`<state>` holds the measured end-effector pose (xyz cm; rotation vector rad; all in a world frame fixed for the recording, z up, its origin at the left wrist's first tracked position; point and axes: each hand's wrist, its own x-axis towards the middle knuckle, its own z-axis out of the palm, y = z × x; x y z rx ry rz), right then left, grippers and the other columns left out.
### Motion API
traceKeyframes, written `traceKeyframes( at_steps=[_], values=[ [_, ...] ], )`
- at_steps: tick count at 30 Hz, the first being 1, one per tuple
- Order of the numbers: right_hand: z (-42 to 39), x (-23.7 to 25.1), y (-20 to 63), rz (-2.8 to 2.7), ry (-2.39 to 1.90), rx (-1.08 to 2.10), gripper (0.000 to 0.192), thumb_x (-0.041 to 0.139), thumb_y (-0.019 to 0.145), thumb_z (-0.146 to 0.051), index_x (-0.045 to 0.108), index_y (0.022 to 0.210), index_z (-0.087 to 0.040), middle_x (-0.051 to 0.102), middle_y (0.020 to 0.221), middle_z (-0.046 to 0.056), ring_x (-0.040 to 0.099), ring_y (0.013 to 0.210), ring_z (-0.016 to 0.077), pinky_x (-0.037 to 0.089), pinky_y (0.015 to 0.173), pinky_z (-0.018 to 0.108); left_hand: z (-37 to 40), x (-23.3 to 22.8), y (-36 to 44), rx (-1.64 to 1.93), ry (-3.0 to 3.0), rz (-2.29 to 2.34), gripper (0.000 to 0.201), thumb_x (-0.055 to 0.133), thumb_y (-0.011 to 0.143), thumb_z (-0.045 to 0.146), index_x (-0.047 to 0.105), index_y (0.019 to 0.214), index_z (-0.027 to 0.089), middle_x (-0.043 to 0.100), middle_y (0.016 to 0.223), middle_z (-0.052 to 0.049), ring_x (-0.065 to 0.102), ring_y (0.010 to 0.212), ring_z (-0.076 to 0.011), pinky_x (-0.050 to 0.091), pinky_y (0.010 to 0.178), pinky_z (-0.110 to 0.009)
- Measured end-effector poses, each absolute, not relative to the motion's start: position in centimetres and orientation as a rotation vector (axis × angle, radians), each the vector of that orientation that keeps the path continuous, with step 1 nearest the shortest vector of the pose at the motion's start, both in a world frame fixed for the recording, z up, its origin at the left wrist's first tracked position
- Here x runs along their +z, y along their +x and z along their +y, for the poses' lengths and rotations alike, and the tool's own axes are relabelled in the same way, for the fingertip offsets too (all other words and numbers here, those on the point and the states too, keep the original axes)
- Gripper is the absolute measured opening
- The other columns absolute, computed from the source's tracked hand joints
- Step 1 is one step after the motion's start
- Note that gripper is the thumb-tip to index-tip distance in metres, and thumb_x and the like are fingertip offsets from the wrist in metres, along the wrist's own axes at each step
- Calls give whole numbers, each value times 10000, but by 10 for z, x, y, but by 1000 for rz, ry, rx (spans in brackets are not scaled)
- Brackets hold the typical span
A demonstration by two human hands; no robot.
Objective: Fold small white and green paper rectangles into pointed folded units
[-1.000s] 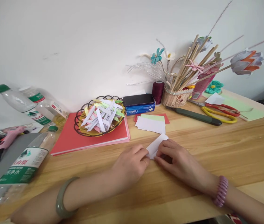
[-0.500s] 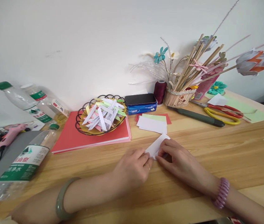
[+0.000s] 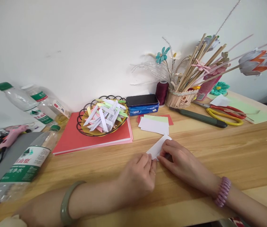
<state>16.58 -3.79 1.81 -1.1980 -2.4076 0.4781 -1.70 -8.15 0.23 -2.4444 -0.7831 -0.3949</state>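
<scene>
A small white piece of paper [image 3: 157, 147] lies at a slant on the wooden table, between my two hands. My left hand [image 3: 139, 173] has its fingers curled in and pinches the paper's lower left end. My right hand [image 3: 177, 157] grips the right side of the same paper, thumb and forefinger pressed together at its lower edge. My fingers cover part of the paper. Just behind it sits a small stack of white, green and red paper pieces [image 3: 154, 125].
A basket of folded paper strips [image 3: 105, 117] stands on red paper sheets [image 3: 68, 135]. Plastic bottles [image 3: 27, 165] and a pink glue gun [image 3: 12, 137] are at left. A phone [image 3: 142, 100], thread spool [image 3: 162, 93], utility knife [image 3: 201, 119] and scissors [image 3: 225, 116] lie towards the back.
My left hand has shifted slightly right and turned, its fingers now more curled at the paper's lower edge. My right hand and the paper have hardly moved.
</scene>
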Motion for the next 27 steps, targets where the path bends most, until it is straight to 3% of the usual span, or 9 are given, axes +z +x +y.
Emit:
traceKeyframes(
  at_steps=[14,18,21,27],
  values=[
    [-37,13,182,-2462,-1163,301,47,530,843,-191,522,887,-173,555,952,95,523,888,240,460,752,429,-85,8,-14,-363,-2450,-822,251,394,876,41,629,961,21,676,861,-147,603,820,-229,458,680,-342],
    [-42,12,193,-2629,-854,118,224,424,912,-176,562,1088,-198,597,1150,89,520,1080,233,423,914,462,-73,11,-19,-282,-2525,-909,196,446,874,74,633,931,60,644,886,-120,574,825,-219,457,704,-335],
    [-55,9,197,-2699,-756,37,344,418,923,-201,498,1256,-163,580,1243,96,506,1153,234,443,939,434,-60,14,-25,-271,-2503,-1032,183,484,867,95,618,981,44,623,962,-138,546,902,-240,461,744,-344],
    [-85,23,184,-2846,-716,99,516,472,891,-417,487,1291,-92,500,1318,147,481,1197,284,469,938,424,-48,14,-30,-455,-2699,-1156,189,499,840,121,636,963,79,618,940,-102,515,931,-232,472,811,-353]
  ],
)
